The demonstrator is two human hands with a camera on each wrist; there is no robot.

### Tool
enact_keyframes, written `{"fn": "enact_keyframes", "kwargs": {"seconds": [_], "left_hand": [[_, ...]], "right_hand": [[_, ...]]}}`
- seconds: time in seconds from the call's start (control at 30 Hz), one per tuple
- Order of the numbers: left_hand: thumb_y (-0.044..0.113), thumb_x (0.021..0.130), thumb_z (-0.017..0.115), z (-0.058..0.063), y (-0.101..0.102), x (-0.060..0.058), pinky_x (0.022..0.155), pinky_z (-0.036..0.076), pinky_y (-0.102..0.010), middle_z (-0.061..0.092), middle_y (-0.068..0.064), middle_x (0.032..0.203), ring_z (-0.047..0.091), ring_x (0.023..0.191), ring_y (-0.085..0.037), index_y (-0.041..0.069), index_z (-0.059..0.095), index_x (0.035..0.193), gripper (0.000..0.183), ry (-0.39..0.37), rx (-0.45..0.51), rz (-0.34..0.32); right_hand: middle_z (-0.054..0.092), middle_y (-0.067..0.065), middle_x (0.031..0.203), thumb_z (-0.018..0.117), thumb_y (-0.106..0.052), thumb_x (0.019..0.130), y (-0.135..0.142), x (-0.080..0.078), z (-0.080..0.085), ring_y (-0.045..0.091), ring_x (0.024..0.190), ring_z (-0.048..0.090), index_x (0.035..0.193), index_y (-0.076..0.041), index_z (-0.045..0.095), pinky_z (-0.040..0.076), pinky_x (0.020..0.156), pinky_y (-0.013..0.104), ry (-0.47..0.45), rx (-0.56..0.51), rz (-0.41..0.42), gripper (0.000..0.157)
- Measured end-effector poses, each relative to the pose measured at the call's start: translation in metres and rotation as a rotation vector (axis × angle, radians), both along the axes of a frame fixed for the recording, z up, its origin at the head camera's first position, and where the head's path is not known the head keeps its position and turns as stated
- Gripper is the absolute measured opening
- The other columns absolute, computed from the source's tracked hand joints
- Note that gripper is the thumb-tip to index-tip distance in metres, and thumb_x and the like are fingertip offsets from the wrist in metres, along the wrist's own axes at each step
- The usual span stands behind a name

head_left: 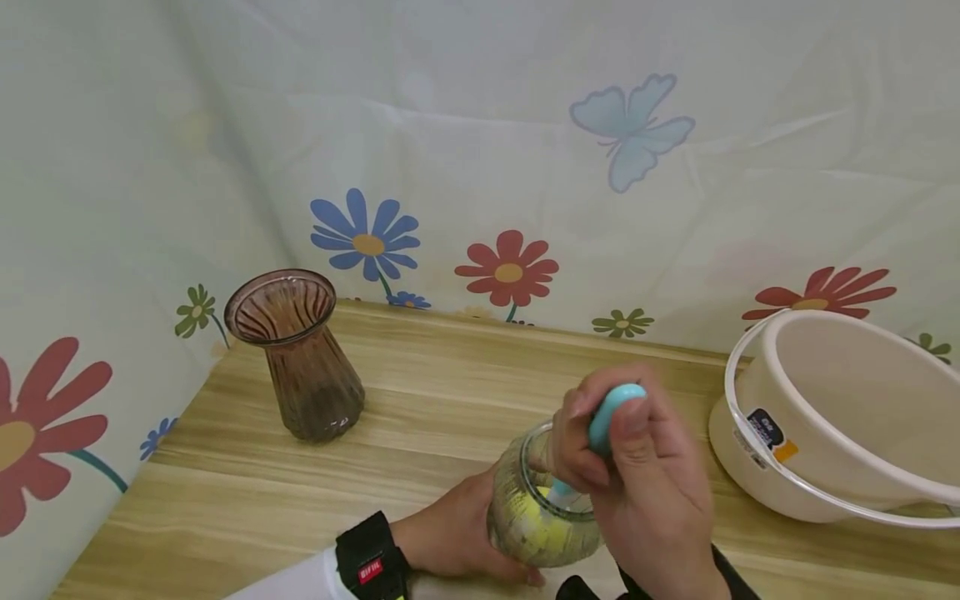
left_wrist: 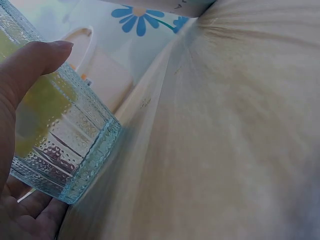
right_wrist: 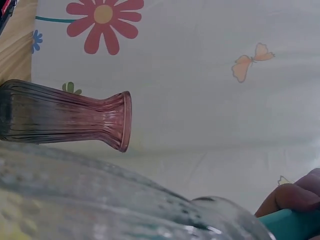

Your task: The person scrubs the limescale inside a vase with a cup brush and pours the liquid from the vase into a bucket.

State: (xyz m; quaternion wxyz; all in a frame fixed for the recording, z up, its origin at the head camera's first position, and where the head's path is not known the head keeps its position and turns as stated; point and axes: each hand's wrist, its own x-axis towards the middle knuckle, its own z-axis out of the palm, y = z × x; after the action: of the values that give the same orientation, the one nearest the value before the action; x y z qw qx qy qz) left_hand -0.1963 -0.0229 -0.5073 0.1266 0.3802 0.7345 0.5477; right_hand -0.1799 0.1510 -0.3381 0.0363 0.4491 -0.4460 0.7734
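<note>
A clear, textured glass jar (head_left: 517,517) stands tilted on the wooden table at the front middle. My left hand (head_left: 457,525) grips it from the left; the left wrist view shows the thumb (left_wrist: 37,62) across its side and fingers by its base. My right hand (head_left: 652,483) holds the turquoise handle (head_left: 611,417) of a cleaning brush, thumb along the handle's top. The handle runs down through the jar's mouth to a yellow sponge-like head (head_left: 543,533) inside the glass. In the right wrist view, the handle (right_wrist: 290,224) shows beside the jar's rim, with fingers curled over it.
A brownish-purple fluted glass vase (head_left: 315,375) stands upright at the back left. At the right is a cream bucket (head_left: 750,467) with its handle hanging over the front, and a basin-like rim inside it. A flower-printed sheet (head_left: 465,150) covers the walls behind the wooden table (head_left: 420,375).
</note>
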Motion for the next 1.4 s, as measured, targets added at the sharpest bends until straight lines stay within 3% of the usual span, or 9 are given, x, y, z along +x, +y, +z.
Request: {"fn": "enact_keyframes", "kwargs": {"seconds": [0.2,0.3,0.57,0.7,0.93,1.17,1.27,1.4], "left_hand": [[0.026,0.078,0.093,-0.001,0.000,0.001,0.107,0.050,-0.025,0.062,0.012,0.133,0.061,0.121,-0.003,0.031,0.039,0.144,0.085,-0.056,0.017,0.000],[0.025,0.078,0.093,-0.001,0.000,0.001,0.107,0.049,-0.024,0.062,0.013,0.133,0.060,0.121,-0.003,0.035,0.040,0.142,0.084,-0.091,0.015,-0.004],[0.026,0.080,0.092,-0.001,0.000,-0.001,0.108,0.049,-0.025,0.061,0.013,0.135,0.060,0.123,-0.003,0.035,0.039,0.143,0.083,-0.084,0.008,-0.019],[0.026,0.079,0.092,0.000,-0.001,0.001,0.113,0.045,-0.025,0.059,0.014,0.139,0.057,0.128,-0.004,0.036,0.035,0.146,0.089,-0.091,0.001,-0.013],[0.030,0.081,0.091,0.000,-0.001,0.000,0.112,0.046,-0.026,0.058,0.012,0.142,0.056,0.129,-0.003,0.030,0.033,0.150,0.091,0.013,-0.022,-0.003],[0.033,0.081,0.091,0.001,0.000,0.001,0.116,0.042,-0.027,0.056,0.014,0.146,0.054,0.133,-0.005,0.034,0.029,0.154,0.096,-0.038,-0.029,-0.006],[0.033,0.080,0.091,0.001,0.000,0.001,0.116,0.041,-0.027,0.056,0.014,0.145,0.054,0.133,-0.005,0.034,0.029,0.154,0.096,-0.051,-0.025,-0.008],[0.033,0.079,0.092,0.001,0.000,0.000,0.115,0.042,-0.026,0.057,0.015,0.145,0.055,0.132,-0.004,0.035,0.031,0.153,0.095,-0.069,-0.021,-0.010]], "right_hand": [[0.040,0.002,0.073,0.017,0.003,0.110,-0.008,0.010,0.007,0.017,0.061,0.036,0.111,0.001,0.050,0.033,0.052,0.032,-0.059,0.280,-0.154,0.033],[0.041,0.005,0.073,0.020,0.006,0.110,-0.009,0.013,0.011,0.019,0.062,0.040,0.107,0.000,0.051,0.038,0.055,0.034,-0.072,0.391,-0.179,0.032],[0.043,0.005,0.075,0.021,0.004,0.110,-0.009,0.014,0.014,0.019,0.066,0.045,0.107,-0.004,0.052,0.044,0.057,0.035,-0.083,0.478,-0.184,0.032],[0.042,0.005,0.075,0.020,0.004,0.111,-0.007,0.013,0.012,0.020,0.066,0.044,0.106,-0.003,0.052,0.042,0.058,0.035,-0.092,0.415,-0.190,0.034],[0.040,0.005,0.081,0.013,-0.003,0.112,0.005,0.002,0.000,0.021,0.072,0.040,0.115,0.005,0.050,0.033,0.064,0.035,-0.048,0.101,-0.118,0.038],[0.037,0.012,0.079,0.012,-0.015,0.114,0.021,-0.005,0.008,0.025,0.071,0.039,0.111,0.011,0.047,0.032,0.065,0.038,-0.036,-0.142,0.002,0.043],[0.036,0.012,0.077,0.013,-0.017,0.114,0.024,-0.005,0.011,0.024,0.067,0.037,0.109,0.011,0.046,0.031,0.062,0.037,-0.042,-0.195,0.034,0.044],[0.036,0.010,0.076,0.011,-0.017,0.114,0.020,-0.004,0.010,0.021,0.063,0.036,0.108,0.010,0.048,0.030,0.058,0.035,-0.072,-0.172,0.029,0.046]]}}
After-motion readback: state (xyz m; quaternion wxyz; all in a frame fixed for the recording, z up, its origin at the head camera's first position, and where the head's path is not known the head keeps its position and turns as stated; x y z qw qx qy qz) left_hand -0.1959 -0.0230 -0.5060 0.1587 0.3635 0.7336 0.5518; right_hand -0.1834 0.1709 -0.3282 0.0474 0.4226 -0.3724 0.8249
